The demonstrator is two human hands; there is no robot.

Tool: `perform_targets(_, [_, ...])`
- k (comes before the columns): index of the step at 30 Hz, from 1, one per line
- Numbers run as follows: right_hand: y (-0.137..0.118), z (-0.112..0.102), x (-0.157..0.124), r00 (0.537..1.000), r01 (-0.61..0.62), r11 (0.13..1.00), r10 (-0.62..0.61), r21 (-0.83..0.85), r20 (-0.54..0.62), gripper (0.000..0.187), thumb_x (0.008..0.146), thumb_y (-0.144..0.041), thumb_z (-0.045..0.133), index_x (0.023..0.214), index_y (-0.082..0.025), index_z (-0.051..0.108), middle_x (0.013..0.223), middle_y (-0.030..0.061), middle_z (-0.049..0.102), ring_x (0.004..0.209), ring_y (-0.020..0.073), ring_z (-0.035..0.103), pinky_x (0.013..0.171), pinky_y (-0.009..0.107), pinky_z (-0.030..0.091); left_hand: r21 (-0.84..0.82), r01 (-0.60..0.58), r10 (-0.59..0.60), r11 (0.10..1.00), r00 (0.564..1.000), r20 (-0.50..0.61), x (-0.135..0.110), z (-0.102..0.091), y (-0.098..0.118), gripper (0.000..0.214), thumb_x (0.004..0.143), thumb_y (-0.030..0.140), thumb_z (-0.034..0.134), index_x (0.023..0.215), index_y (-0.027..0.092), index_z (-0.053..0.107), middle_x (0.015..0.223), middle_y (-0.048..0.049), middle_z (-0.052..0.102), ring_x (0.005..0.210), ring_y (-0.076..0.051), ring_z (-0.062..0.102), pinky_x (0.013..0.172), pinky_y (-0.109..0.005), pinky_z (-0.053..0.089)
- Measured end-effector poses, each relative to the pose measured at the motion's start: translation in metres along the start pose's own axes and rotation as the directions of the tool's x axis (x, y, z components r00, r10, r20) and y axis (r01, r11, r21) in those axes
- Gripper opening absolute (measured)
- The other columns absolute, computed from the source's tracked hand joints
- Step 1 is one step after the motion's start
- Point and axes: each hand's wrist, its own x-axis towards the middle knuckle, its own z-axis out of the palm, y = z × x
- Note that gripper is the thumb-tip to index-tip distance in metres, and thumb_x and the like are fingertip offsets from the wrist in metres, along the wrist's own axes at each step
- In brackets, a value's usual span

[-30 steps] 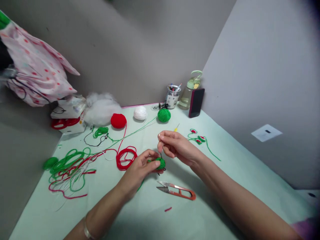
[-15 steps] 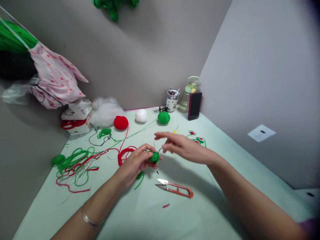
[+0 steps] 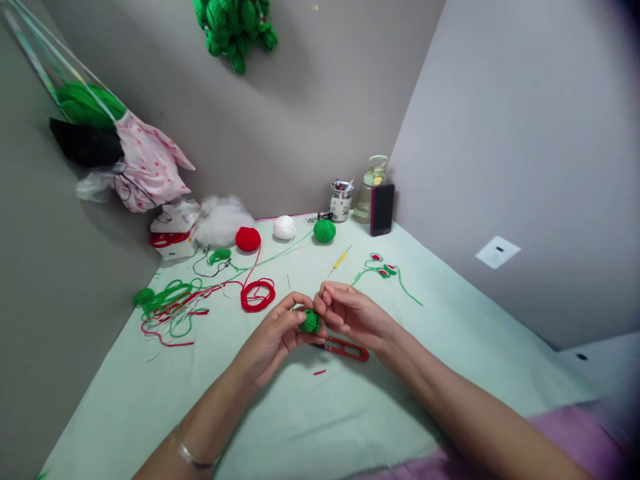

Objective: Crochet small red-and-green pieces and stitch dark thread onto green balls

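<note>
A small green crocheted ball with dark stripes [image 3: 311, 322] is gripped between the thumb and fingers of my left hand [image 3: 280, 330]. My right hand [image 3: 353, 313] sits against its right side, thumb and fingertips pinched together; whatever they hold is too small to make out. Beneath the hands lie orange thread snips [image 3: 350, 349], their blades mostly hidden by my fingers. A short red yarn scrap [image 3: 320, 373] rests in front of them. Just beyond my left hand a thin needle-like line [image 3: 289, 282] shows.
Red yarn loops [image 3: 258, 295] and tangled green, red and white strands [image 3: 175, 308] lie to the left. Yarn balls, red [image 3: 248, 239], white [image 3: 285, 228] and green [image 3: 325, 231], stand behind. A yellow-handled hook [image 3: 342, 259] and small crocheted pieces [image 3: 384, 271] lie right, a phone [image 3: 383, 210] farther back.
My right hand has come down from above and closed its fingers beside the green ball. The view has shifted, and my hands now partly cover the snips.
</note>
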Motion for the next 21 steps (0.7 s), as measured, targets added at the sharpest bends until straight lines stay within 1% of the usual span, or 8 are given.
perform_targets(3, [0.008,0.003,0.001,0.999,-0.045,0.995,0.044,0.088,0.008,0.039,0.085,-0.038,0.067,0.062,-0.019,0.042,0.054,-0.0084,0.040,0.042,0.0040,0.020,0.041,0.019,0.022,0.002,-0.029,0.029,1.000,0.999,0.042,-0.004,0.002,-0.015,0.009,0.083,0.022,0.068,0.087,0.018,0.061,0.082,-0.0027,0.070,0.073,-0.016,0.067,0.075,-0.030,0.052])
perform_targets(6, [0.012,-0.001,0.005,0.996,-0.080,0.987,0.083,0.137,-0.021,0.041,0.082,-0.031,0.068,0.059,-0.020,0.035,0.054,-0.0097,0.033,0.043,0.0027,0.015,0.040,0.016,0.016,-0.016,-0.027,0.028,1.000,0.999,0.023,-0.009,0.001,-0.027,0.006,0.085,0.018,0.065,0.085,0.019,0.058,0.081,-0.0013,0.069,0.072,-0.016,0.066,0.073,-0.030,0.052])
perform_targets(8, [0.014,-0.006,0.008,0.994,-0.104,0.985,0.109,0.139,-0.028,0.039,0.081,-0.031,0.069,0.059,-0.019,0.038,0.055,-0.0088,0.035,0.044,0.0027,0.018,0.040,0.016,0.020,-0.040,-0.016,0.015,0.999,1.000,-0.003,-0.010,0.000,-0.031,0.005,0.087,0.019,0.063,0.085,0.020,0.058,0.084,-0.0021,0.070,0.073,-0.017,0.067,0.072,-0.031,0.053])
perform_targets(11, [0.017,-0.013,0.013,0.992,-0.118,0.988,0.123,0.104,-0.042,0.034,0.081,-0.036,0.071,0.064,-0.018,0.048,0.058,-0.0049,0.046,0.045,0.0051,0.033,0.044,0.018,0.035,-0.061,0.011,-0.012,0.998,1.000,-0.026,-0.008,-0.003,-0.031,0.007,0.091,0.022,0.061,0.096,0.020,0.065,0.092,-0.0043,0.073,0.076,-0.017,0.069,0.075,-0.033,0.055])
perform_targets(14, [0.017,-0.020,0.016,0.990,-0.105,0.994,0.107,0.025,-0.092,0.031,0.082,-0.041,0.070,0.071,-0.017,0.053,0.069,0.0006,0.059,0.054,0.0086,0.049,0.058,0.023,0.050,-0.037,0.022,-0.023,0.999,0.999,-0.035,-0.005,-0.009,-0.025,0.018,0.090,0.026,0.065,0.100,0.015,0.074,0.095,-0.0080,0.074,0.080,-0.019,0.071,0.080,-0.033,0.057])
perform_targets(16, [0.011,-0.026,0.015,0.989,-0.088,0.994,0.080,-0.060,-0.126,0.031,0.084,-0.044,0.068,0.075,-0.017,0.055,0.083,0.0047,0.065,0.064,0.0105,0.056,0.066,0.025,0.053,-0.008,0.012,-0.012,1.000,0.998,-0.069,-0.004,-0.014,-0.020,0.021,0.089,0.029,0.068,0.098,0.012,0.078,0.095,-0.0096,0.076,0.087,-0.020,0.072,0.086,-0.032,0.056])
perform_targets(19, [-0.005,-0.035,0.006,0.990,-0.072,0.963,0.037,-0.262,-0.134,0.028,0.088,-0.044,0.066,0.085,-0.018,0.060,0.097,0.0054,0.068,0.073,0.0125,0.059,0.069,0.026,0.050,0.023,-0.025,0.028,0.999,0.987,-0.159,-0.003,-0.022,-0.012,0.024,0.087,0.030,0.073,0.107,0.016,0.079,0.104,-0.0091,0.078,0.099,-0.020,0.071,0.095,-0.030,0.053])
perform_targets(21, [-0.014,-0.038,-0.003,0.994,-0.086,0.911,0.049,-0.404,-0.101,0.023,0.085,-0.038,0.074,0.086,-0.018,0.063,0.087,0.0019,0.067,0.069,0.0126,0.056,0.064,0.025,0.044,0.042,-0.048,0.057,0.998,0.974,-0.220,-0.003,-0.026,-0.009,0.028,0.086,0.030,0.076,0.111,0.018,0.079,0.111,-0.0082,0.078,0.103,-0.019,0.069,0.097,-0.029,0.051])
